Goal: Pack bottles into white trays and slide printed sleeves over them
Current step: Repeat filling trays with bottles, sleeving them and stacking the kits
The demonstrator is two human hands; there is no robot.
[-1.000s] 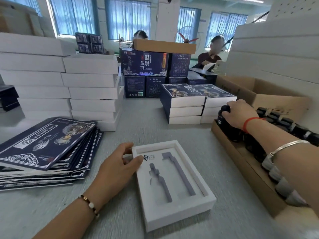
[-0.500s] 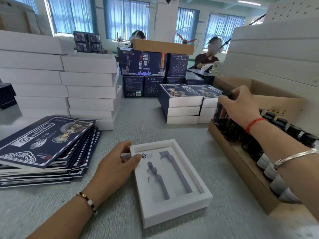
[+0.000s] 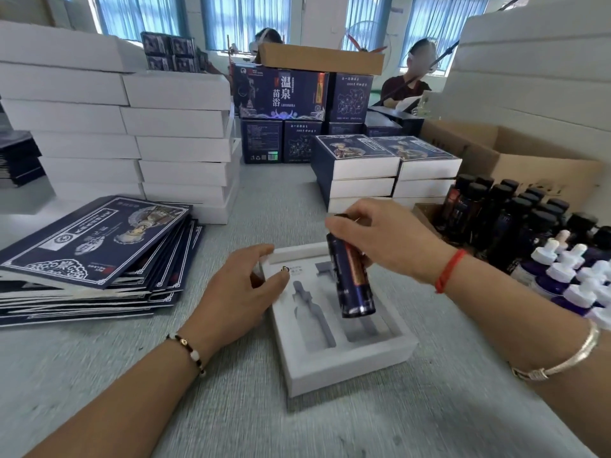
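A white tray [image 3: 334, 365] with two moulded slots lies on the table in front of me. My right hand [image 3: 383, 239] grips a dark blue bottle [image 3: 352, 282] by its cap end and holds it tilted over the tray's right slot, its base hanging just above the foam. My left hand [image 3: 241, 292] rests on the tray's upper left corner, fingers relaxed, thumb on the rim. A fanned stack of flat printed sleeves [image 3: 96, 246] lies at the left.
A cardboard box [image 3: 515, 160] at the right holds several dark bottles [image 3: 515, 216] and white-capped ones [image 3: 568, 276]. Finished sleeved boxes [image 3: 386, 166] stand behind the tray. Tall stacks of white trays [image 3: 132, 133] fill the left. Two people sit beyond the blue cartons [image 3: 284, 94].
My right hand lifted a dark bottle out of the cardboard box and carried it left, over the tray. My left hand stayed on the tray's corner.
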